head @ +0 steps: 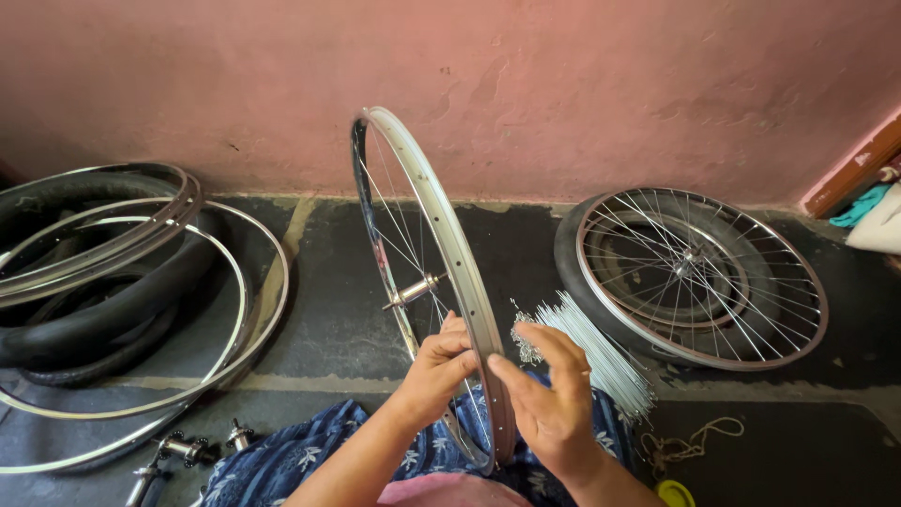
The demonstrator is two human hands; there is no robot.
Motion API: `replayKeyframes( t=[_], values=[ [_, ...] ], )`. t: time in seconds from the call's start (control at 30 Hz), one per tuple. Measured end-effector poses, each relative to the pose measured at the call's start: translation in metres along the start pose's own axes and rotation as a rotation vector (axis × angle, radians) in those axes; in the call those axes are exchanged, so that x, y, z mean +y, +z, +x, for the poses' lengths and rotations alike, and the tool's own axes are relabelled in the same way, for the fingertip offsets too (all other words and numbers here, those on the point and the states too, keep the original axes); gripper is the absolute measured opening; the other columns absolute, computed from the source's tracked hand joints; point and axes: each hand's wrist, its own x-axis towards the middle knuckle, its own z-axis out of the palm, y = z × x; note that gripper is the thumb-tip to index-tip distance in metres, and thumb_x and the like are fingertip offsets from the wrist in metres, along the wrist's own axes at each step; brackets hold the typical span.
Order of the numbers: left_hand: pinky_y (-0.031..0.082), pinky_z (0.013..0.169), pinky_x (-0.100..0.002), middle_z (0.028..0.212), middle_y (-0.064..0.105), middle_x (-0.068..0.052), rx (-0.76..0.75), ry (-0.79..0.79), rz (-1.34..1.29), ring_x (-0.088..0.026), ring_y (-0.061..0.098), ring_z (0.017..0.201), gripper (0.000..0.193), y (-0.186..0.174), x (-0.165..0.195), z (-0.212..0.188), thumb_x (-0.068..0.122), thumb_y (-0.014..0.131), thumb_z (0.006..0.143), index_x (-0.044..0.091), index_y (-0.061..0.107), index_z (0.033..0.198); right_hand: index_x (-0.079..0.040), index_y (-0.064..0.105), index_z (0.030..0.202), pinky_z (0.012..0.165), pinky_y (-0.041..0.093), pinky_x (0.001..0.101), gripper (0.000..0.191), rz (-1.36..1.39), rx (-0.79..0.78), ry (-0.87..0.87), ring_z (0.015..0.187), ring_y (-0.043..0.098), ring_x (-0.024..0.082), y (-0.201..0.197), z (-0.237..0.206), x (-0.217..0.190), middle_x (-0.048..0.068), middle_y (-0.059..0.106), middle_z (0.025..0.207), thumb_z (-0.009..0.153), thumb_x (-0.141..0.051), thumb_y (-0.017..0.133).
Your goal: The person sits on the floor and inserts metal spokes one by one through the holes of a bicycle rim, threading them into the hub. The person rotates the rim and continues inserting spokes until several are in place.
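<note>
Two hands are working at one upright wheel rim (pixel 441 235), which we are holding on edge between our knees, over the blue flowered cloth (pixel 282 460) on our lap. We are counting one hub (pixel 413 291) with its axle at the centre of this rim, and several thin spokes running from it to the rim; the exact number we cannot tell.

Our left hand (pixel 441 361) is reaching in from the rim's left side, its grip curling with the fingertips pressing together on a spoke near the lower part of the rim. Our right hand (pixel 554 399) is coming in from the right side, wrist bent, fingers pointing toward the rim, its grip pinching against the rim's edge; whether anything small is sitting between those fingertips we cannot tell.

One bundle of loose spokes (pixel 601 352) is lying just beside the right hand, fanning out across the lap and floor. One finished spoked wheel (pixel 699 277) is lying flat on a tyre at the right, near the pink wall (pixel 563 84). At the left, we are counting at least three bare rims (pixel 141 244) stacked over one or more black tyres (pixel 94 319). Two or three spare hubs (pixel 183 451) are resting on the dark floor (pixel 328 319) at the lower left. One length of cord (pixel 690 441) is lying at the lower right.
</note>
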Motion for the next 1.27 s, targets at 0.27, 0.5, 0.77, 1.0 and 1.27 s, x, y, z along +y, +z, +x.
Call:
replayKeyframes(
  t=[0.27,0.5,0.77,1.0,1.27],
  values=[
    [0.013,0.123,-0.044,0.110,0.070,0.001,0.071,-0.049,-0.296,-0.015,0.060,0.114,0.011,0.009,-0.012,-0.001,0.020,0.079,0.090,0.010,0.076,0.095,0.001,0.070,0.102,0.106,0.049,0.0471,0.018,-0.204,-0.088,-0.144,0.125,0.056,0.032,-0.006,0.027,-0.010,0.010,0.064,0.121,0.085,-0.003,0.075],
    [0.004,0.126,-0.047,0.111,0.070,0.001,0.052,-0.019,-0.150,-0.015,0.060,0.117,0.010,0.004,-0.017,0.001,0.020,0.076,0.094,0.010,0.076,0.097,0.000,0.067,0.103,0.109,0.047,0.0508,0.019,-0.235,-0.088,-0.165,0.123,0.055,0.033,-0.003,0.025,-0.008,0.012,0.062,0.118,0.087,-0.007,0.074],
    [-0.004,0.128,-0.046,0.110,0.066,0.003,-0.025,-0.029,-0.003,-0.015,0.059,0.119,0.015,0.003,-0.010,0.002,0.025,0.068,0.099,0.012,0.075,0.102,0.001,0.065,0.105,0.106,0.050,0.0470,0.020,-0.227,-0.078,-0.072,0.123,0.057,0.035,0.008,0.009,-0.008,0.014,0.061,0.114,0.087,-0.003,0.073],
    [0.000,0.126,-0.044,0.126,0.066,0.000,-0.049,-0.044,0.148,-0.016,0.055,0.130,0.021,0.000,0.018,0.003,0.023,0.064,0.099,0.010,0.074,0.111,0.001,0.053,0.132,0.115,0.040,0.0453,0.047,0.185,0.055,0.226,0.133,0.050,0.034,0.033,-0.039,-0.002,0.020,0.051,0.138,0.088,-0.010,0.067],
    [0.026,0.125,-0.041,0.154,0.042,-0.019,0.408,0.204,0.430,-0.030,0.038,0.149,0.073,-0.029,0.074,0.019,0.041,0.060,0.101,0.000,0.034,0.156,0.000,0.009,0.160,0.120,0.034,0.0475,0.081,0.928,-0.113,0.527,0.145,0.043,0.033,0.116,-0.132,-0.005,0.030,0.037,0.156,0.104,-0.022,0.064]
  ],
)
